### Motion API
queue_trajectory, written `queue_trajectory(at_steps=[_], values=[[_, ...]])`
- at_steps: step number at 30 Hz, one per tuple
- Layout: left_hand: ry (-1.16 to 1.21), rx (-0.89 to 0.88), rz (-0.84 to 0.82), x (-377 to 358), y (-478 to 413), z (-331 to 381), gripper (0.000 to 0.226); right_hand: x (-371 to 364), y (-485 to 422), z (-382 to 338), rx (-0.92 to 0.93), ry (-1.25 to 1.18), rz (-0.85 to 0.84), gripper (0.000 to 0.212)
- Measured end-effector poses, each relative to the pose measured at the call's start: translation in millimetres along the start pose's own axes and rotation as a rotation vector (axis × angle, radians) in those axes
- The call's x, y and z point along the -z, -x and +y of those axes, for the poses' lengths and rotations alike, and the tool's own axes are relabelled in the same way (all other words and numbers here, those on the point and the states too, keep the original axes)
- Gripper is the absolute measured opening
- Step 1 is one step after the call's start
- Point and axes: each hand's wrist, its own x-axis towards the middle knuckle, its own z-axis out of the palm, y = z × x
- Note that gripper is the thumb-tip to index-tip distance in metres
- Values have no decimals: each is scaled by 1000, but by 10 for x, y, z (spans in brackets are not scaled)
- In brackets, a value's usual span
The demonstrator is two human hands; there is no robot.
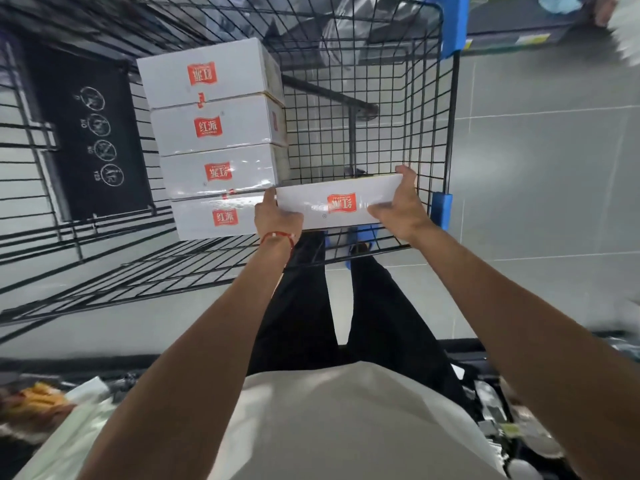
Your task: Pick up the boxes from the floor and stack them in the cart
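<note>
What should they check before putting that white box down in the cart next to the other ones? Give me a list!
1. Left hand has a grip on the held box: ok.
2. Right hand has a grip on its other end: ok.
3. Held box is over the cart: ok.
4. Free space beside the four boxes already in: ok.
5. More boxes waiting on the floor: cannot tell.

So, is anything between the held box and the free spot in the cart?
Nothing visible. The left hand and right hand hold the box above the cart, beside the row of four boxes; only wire mesh shows beyond it.
</note>
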Motion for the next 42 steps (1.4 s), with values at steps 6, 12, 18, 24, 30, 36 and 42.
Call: queue_trajectory(at_steps=[6, 12, 18, 24, 30, 36, 42], values=[[-29, 13, -26, -86, 7, 31, 67, -25, -226, 115, -43, 128, 23, 79], [-26, -9, -50, -56, 23, 43, 67, -48, -189, 66, -37, 123, 59, 78], [-52, -56, -51, 93, 66, 46, 53, -48, -72, -12, -30, 91, 96, 68], [-75, -105, -119, 230, 214, 59, 48, -22, 179, 42, 12, -3, 175, 46], [-75, -241, -207, 299, 537, 194, 38, -9, 721, 70, 126, -235, 251, 38], [-122, -427, -219, 178, 967, 407, 33, 193, 1202, 322, 266, -454, 408, 25], [-89, -609, -257, -178, 1617, 696, 32, 678, 1627, 786, 287, -682, 472, 31]])
